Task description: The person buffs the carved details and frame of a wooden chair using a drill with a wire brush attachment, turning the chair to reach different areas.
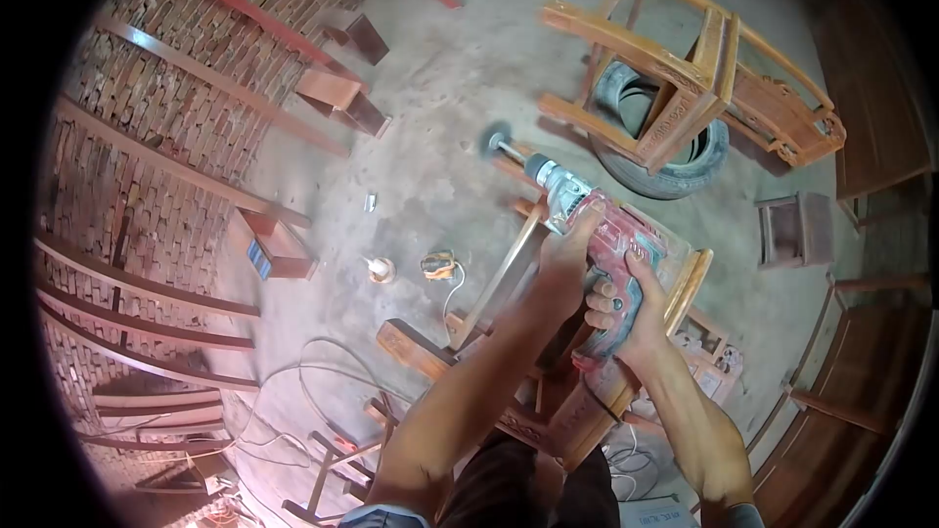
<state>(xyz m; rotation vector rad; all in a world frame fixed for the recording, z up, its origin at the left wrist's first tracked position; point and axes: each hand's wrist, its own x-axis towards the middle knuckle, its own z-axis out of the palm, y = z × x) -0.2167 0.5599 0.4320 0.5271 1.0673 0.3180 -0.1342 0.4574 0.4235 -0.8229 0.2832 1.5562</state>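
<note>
Both of my hands are wrapped around a red and grey power drill. My left hand grips its front, just behind the metal gear housing. On the rear handle is my right hand, fingers curled near the trigger. A round disc sits on a shaft in the chuck and looks blurred. The drill is held over a brown wooden chair in front of my legs, and my arms and the drill cover much of it. Whether the disc touches wood cannot be made out.
Another wooden chair lies tipped over stacked tires. Wooden stools and long boards line the brick wall at left. A yellow-and-black object with a cord and a small container stand on the floor. Loose cables coil at lower left.
</note>
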